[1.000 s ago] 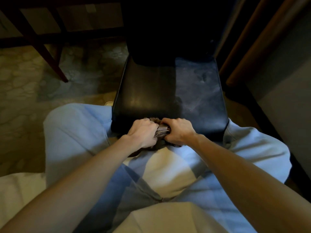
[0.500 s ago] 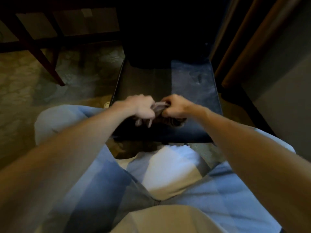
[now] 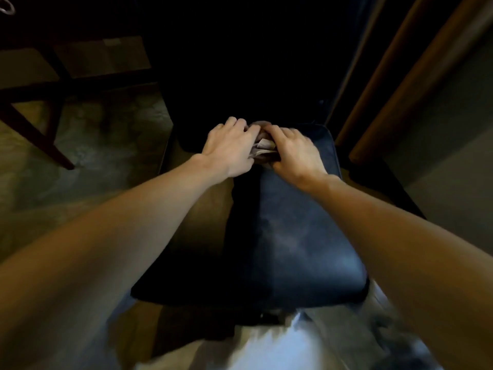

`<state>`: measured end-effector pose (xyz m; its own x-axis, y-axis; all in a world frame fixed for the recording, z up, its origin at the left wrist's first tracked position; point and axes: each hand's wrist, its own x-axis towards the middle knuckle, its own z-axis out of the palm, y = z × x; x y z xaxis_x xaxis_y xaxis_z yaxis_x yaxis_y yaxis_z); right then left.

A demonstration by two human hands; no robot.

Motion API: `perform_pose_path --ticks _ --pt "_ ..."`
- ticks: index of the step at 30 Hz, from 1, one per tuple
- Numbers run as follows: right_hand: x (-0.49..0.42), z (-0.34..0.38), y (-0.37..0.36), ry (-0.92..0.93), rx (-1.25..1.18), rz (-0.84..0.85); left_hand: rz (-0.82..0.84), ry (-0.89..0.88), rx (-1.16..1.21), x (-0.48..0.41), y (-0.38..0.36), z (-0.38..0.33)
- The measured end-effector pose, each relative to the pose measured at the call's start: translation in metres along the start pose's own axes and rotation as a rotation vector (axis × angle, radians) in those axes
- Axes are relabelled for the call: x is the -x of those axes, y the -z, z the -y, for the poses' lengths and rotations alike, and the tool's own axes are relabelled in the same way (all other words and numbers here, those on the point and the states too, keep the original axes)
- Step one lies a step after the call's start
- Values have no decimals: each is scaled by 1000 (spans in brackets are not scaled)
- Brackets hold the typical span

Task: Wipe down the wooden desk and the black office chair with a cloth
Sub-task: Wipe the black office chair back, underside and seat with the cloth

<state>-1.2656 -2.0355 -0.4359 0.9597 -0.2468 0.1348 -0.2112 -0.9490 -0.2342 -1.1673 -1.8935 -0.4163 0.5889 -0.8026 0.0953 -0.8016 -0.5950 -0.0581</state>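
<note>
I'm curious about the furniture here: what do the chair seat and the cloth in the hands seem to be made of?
The chair seat looks like black leather or vinyl: smooth, with a dull sheen and a stitched edge. The cloth, bunched between the left hand and right hand, looks like thin, soft fabric, crumpled into folds; the exact weave is unclear.

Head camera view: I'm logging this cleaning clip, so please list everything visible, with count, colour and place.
chair seat: one, black, centre, running from the near edge up to the dark backrest
backrest: one, black, top centre, mostly lost in shadow
cloth: one, pale and brownish, bunched at the back of the seat between both hands
desk legs: dark wood, top left, standing on the floor
floor: mottled greenish, left of the chair
wooden trim: brown, slanting along the wall at right
clothing: pale blue and white, bottom edge, blurred
left hand: one, its grip on the cloth's left side
right hand: one, its grip on the cloth's right side
</note>
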Motion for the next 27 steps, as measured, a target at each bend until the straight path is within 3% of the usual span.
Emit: perform_pose_path --ticks 6,11,18,27 --pt "-81 -50 -13 98 163 -1 -30 86 -56 -86 -33 5" --pt "-120 -93 -53 84 158 93 -8 -2 -231 -132 -82 8" --pt "-141 -108 -93 -92 -109 230 128 92 126 -146 -127 12" --pt "-82 -71 -65 -198 -193 354 253 21 129 -88 -86 -4"
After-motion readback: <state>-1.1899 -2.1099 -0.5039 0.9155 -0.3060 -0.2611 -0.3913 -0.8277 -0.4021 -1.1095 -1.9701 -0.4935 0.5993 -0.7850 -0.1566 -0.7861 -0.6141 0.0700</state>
